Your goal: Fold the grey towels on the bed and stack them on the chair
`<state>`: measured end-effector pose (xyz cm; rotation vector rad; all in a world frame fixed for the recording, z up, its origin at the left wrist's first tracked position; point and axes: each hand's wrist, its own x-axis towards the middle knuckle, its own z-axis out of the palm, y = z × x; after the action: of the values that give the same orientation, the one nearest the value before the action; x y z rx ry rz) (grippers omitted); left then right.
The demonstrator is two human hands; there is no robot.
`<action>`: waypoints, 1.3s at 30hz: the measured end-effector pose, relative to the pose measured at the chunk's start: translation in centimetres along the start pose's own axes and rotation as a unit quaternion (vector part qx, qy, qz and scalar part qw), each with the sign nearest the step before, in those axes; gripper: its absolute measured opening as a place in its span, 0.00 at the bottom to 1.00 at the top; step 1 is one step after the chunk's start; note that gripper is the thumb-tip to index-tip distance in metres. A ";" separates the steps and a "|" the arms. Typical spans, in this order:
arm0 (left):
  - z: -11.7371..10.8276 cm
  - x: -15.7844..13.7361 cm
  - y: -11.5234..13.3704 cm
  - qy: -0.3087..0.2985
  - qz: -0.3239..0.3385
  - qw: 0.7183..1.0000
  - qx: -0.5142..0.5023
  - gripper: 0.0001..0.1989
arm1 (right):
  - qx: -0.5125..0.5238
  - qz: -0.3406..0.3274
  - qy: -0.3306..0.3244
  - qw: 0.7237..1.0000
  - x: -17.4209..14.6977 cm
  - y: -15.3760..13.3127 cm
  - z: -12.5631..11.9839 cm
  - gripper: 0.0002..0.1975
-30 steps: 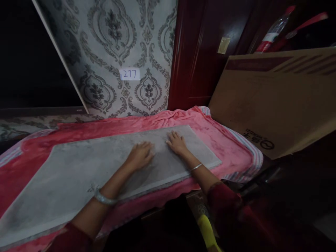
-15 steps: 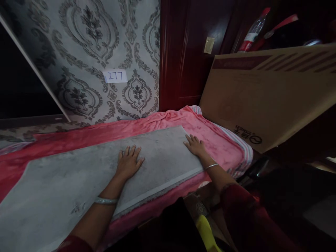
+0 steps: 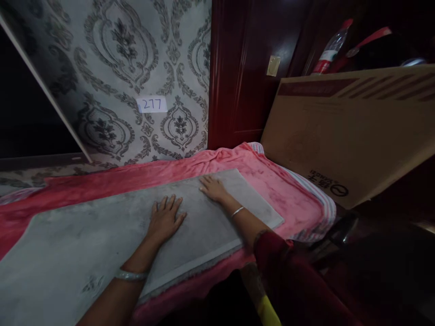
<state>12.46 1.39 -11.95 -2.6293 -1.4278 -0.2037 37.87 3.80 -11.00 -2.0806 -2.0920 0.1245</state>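
A long piece of grey cloth lies flat over a pink blanket. Along its near side runs a paler band, with fuzzy grey edging showing below, and a small dark mark sits at the lower left. My left hand rests palm down on the cloth's middle, fingers spread. Further right, near the far edge of the cloth, my right hand also lies flat with its fingers stretched out. Neither hand grips anything. What kind of item the cloth is, I cannot tell.
A large cardboard box leans at the right, with a plastic bottle behind its top edge. At the left stands a dark screen. Patterned wallpaper with a paper label and a dark red door form the back.
My right hand has slid left across the cloth from its right edge, nearer to my left hand. The left hand stays in about the same place. The view has tilted slightly.
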 end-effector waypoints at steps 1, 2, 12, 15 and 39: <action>0.0 0.0 0.0 -0.003 -0.002 1.000 0.003 0.30 | 0.000 -0.007 -0.005 1.000 0.5 0.1 0.3 0.30; 0.0 0.1 0.0 -0.005 -0.002 1.000 0.005 0.30 | 0.000 -0.004 -0.007 1.000 0.9 0.5 0.5 0.30; -0.2 0.1 0.0 -0.022 -0.005 1.000 0.004 0.30 | -0.024 0.172 0.005 0.985 0.1 12.0 -0.5 0.31; -0.1 0.1 0.0 -0.023 -0.008 1.000 0.000 0.30 | -0.028 0.214 0.009 0.976 -1.2 14.2 -0.8 0.31; -0.1 0.1 0.1 -0.008 -0.002 1.000 -0.005 0.31 | -0.069 0.207 -0.018 0.976 -13.4 9.3 0.2 0.33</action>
<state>12.62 1.42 -11.86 -2.6421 -1.4393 -0.1910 46.96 -9.43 -13.91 -2.5906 -1.6953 0.0768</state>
